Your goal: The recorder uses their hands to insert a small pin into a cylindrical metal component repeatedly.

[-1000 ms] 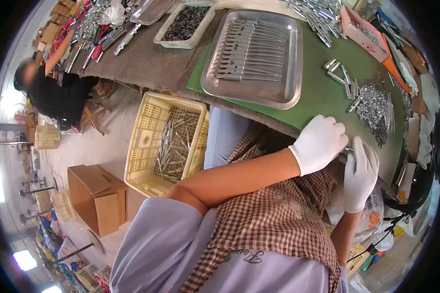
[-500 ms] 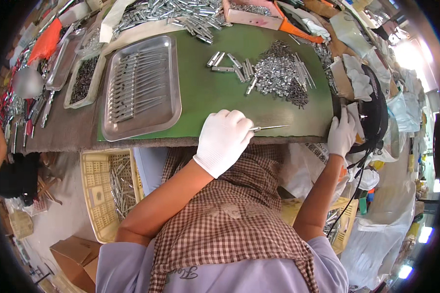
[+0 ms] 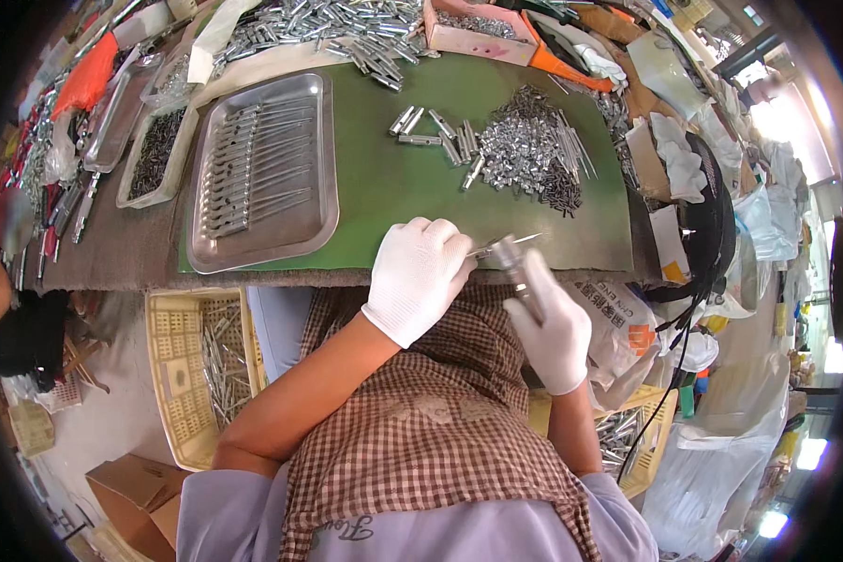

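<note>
My left hand [image 3: 416, 283], in a white knit glove, is closed on a slim pointed metal tool [image 3: 480, 251] near the front edge of the green mat [image 3: 393, 192]. The tool's thin point sticks out to the right. My right hand [image 3: 557, 342], gloved too, grips a silver cylindrical tool [image 3: 510, 255], smeared by motion. Its end is right by the pointed tool; whether they touch I cannot tell. To the left, a steel tray [image 3: 330, 178] bears a row of similar pointed tools. Beyond my hands lies a heap of small silver fittings [image 3: 525, 150], with short metal tubes [image 3: 448, 140] beside it.
Dark small pins fill a plastic box [image 3: 126, 192] left of the tray. A large pile of metal tubes [image 3: 314, 28] and a pink box [image 3: 482, 45] stand at the back. A black cable [image 3: 688, 323] hangs at the right. Yellow crates [image 3: 173, 375] sit below the table.
My right hand has come from the table's right side to beside my left, now with the silver tool in it. My left hand keeps its hold on the pointed tool.
</note>
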`<control>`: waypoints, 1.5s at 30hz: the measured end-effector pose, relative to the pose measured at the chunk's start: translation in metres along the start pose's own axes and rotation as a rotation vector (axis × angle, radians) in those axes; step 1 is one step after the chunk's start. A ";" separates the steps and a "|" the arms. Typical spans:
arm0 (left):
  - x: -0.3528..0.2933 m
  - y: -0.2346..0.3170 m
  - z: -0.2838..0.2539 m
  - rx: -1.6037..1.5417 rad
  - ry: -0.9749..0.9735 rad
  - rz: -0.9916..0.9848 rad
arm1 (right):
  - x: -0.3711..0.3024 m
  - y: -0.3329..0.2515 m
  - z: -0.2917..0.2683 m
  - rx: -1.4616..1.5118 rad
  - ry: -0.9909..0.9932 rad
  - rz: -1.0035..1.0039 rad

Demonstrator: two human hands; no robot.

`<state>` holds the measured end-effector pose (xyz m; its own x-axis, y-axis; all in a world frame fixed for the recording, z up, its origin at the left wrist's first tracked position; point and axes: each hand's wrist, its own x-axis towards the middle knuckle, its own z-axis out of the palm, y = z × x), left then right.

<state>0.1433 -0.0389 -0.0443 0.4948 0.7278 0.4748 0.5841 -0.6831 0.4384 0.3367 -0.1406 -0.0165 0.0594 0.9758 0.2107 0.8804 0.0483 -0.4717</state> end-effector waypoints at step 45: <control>0.017 -0.098 -0.168 0.379 -0.357 -0.192 | 0.078 0.098 0.022 0.031 0.616 0.094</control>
<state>-0.0137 0.0297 0.0493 0.5056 0.8574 0.0961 0.8434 -0.5146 0.1546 0.4170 -0.0555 -0.0653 0.4044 0.6741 0.6181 0.8447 -0.0162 -0.5349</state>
